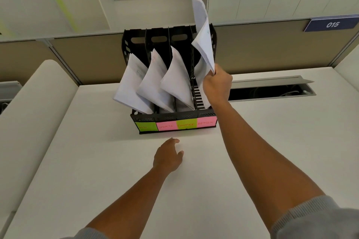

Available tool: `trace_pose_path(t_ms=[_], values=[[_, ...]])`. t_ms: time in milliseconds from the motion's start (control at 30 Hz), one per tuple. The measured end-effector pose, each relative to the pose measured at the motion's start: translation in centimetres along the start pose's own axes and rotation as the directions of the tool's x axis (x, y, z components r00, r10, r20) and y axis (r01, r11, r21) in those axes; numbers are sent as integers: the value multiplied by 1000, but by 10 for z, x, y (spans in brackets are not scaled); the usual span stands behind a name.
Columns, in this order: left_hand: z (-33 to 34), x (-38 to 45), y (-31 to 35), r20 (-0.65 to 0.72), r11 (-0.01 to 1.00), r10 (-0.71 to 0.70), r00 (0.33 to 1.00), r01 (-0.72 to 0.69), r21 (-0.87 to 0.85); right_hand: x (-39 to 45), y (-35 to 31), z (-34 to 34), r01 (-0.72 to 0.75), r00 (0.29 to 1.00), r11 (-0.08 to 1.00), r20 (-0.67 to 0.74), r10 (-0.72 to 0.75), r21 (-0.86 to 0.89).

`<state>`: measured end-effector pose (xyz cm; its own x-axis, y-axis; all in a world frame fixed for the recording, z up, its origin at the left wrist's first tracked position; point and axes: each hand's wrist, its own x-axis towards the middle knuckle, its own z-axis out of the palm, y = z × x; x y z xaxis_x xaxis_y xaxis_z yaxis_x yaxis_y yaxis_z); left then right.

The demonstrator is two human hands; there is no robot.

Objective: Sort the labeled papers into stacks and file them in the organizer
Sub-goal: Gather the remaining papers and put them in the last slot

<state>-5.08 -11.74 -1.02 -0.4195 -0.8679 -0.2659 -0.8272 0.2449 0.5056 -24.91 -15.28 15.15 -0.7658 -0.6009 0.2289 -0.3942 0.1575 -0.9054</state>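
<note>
A black organizer (pixel 153 117) with four slots stands on the white desk (pixel 97 161). Green and pink sticky labels (pixel 176 125) run along its front. The three left slots each hold a leaning white paper stack (pixel 153 81). My right hand (pixel 216 85) grips the lower corner of another paper stack (pixel 203 39), which is held upright above the rightmost slot. Flat on the desk just in front of the organizer rests my left hand (pixel 168 156), fingers apart, holding nothing.
A tan partition (pixel 87 58) stands behind the organizer. An open cable tray (pixel 272 89) is set in the desk at the right. A blue sign (pixel 332 24) reading 015 hangs at the upper right. A rounded white panel (pixel 35 99) borders the desk's left side.
</note>
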Motion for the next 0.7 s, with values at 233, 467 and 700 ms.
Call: trace_pose_path(t_ms=[233,467,700], values=[[10,9,-7,-65,999,42,997,-42,1,15,29,28,-174,983,984,67,171,40],[14,15,-7,-100,998,64,993,-64,8,10,64,39,-340,920,939,190,344,-54],[7,9,0,-83,1000,-2,997,3,5,-2,59,24,-287,928,954,221,299,-85]])
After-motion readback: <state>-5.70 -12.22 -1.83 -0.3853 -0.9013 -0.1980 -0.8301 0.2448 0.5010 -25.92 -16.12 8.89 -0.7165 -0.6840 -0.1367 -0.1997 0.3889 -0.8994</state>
